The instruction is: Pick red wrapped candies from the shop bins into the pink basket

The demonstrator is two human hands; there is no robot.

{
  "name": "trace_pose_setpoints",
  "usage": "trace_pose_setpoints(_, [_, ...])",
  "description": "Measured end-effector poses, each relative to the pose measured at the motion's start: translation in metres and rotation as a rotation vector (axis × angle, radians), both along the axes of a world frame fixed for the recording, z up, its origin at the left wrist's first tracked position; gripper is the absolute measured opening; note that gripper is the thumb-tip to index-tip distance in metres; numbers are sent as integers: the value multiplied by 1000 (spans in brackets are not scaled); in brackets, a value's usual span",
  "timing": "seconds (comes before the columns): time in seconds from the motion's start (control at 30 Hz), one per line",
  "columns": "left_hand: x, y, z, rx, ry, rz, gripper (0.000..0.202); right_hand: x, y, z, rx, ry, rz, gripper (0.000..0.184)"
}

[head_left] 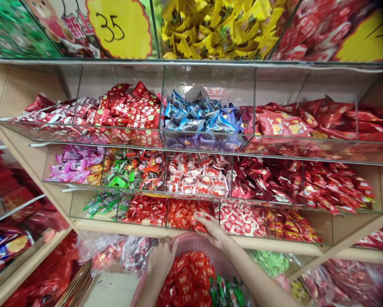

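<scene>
My left hand point(161, 258) is closed over the left rim of a pink perforated plastic basket point(221, 256). Inside the basket lie red-wrapped candies with gold print point(190, 279) and, to their right, green-wrapped candies point(228, 292). Just above the basket's far rim, my right hand point(212, 228) is at the front of a lowest-row compartment of red-wrapped candies point(180, 213). Its fingers curl around some red wrappers; how many pieces they hold is hidden.
Clear dividers split the shelves into compartments. White-and-red candies point(242, 217) sit right of my right hand, and blue packets point(201, 115) are higher up. A yellow price sign point(119, 27) reads 35. Bagged candies point(108, 256) lie under the wooden ledge point(124, 228).
</scene>
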State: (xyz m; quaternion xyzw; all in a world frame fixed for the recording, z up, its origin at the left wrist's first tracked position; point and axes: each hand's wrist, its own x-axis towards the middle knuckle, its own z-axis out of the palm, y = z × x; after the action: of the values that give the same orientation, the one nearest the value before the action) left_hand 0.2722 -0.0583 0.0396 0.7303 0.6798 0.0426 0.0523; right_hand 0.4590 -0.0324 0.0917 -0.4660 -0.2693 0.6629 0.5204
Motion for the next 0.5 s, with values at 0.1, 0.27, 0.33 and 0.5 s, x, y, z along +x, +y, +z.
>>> trace_pose_setpoints(0.1, [1, -1, 1, -3, -6, -5, 58, 3, -24, -10, -1, -57, 57, 34])
trace_pose_setpoints(0.27, [3, -1, 3, -11, -4, 2, 58, 6, -49, -39, -52, -240, 90, 37])
trace_pose_setpoints(0.33, [3, -2, 3, -9, 5, 5, 59, 5, -54, -48, -104, -306, 82, 37])
trace_pose_setpoints(0.5, [2, -1, 1, 3, 11, 2, 60, -8, -54, -54, -128, -393, 52, 30])
